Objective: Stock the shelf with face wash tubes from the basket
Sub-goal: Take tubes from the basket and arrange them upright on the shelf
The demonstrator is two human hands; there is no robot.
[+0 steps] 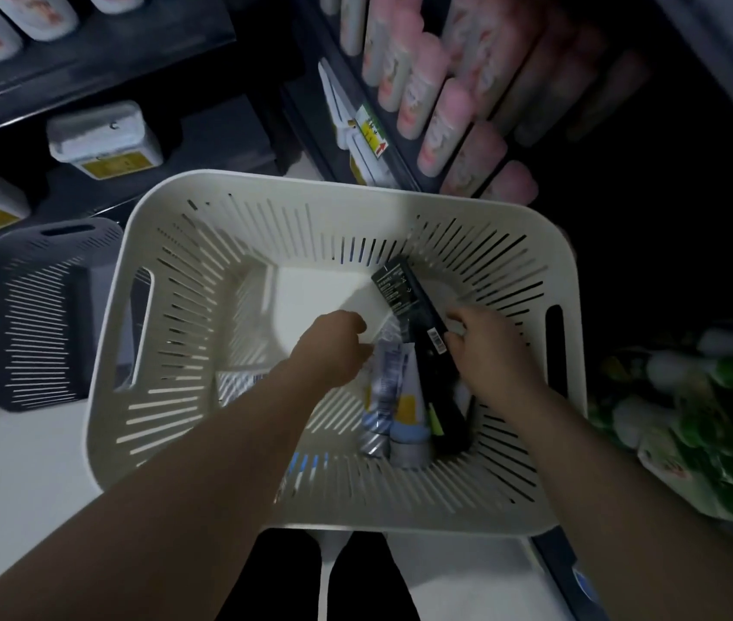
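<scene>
Your left grip [333,347] and right grip [485,347]: bare, forearms [203,463] bare to the frame edge. Your legs: black trousers [275,580].

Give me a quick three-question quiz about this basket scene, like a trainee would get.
1. True or false: the right hand grips the black tube.
2. What stands left of the white basket? A) a grey basket B) a cardboard box C) a bucket
3. Fill in: the bottles at upper right are ___ in colour.
Key: 1 true; 2 A; 3 pink.
</scene>
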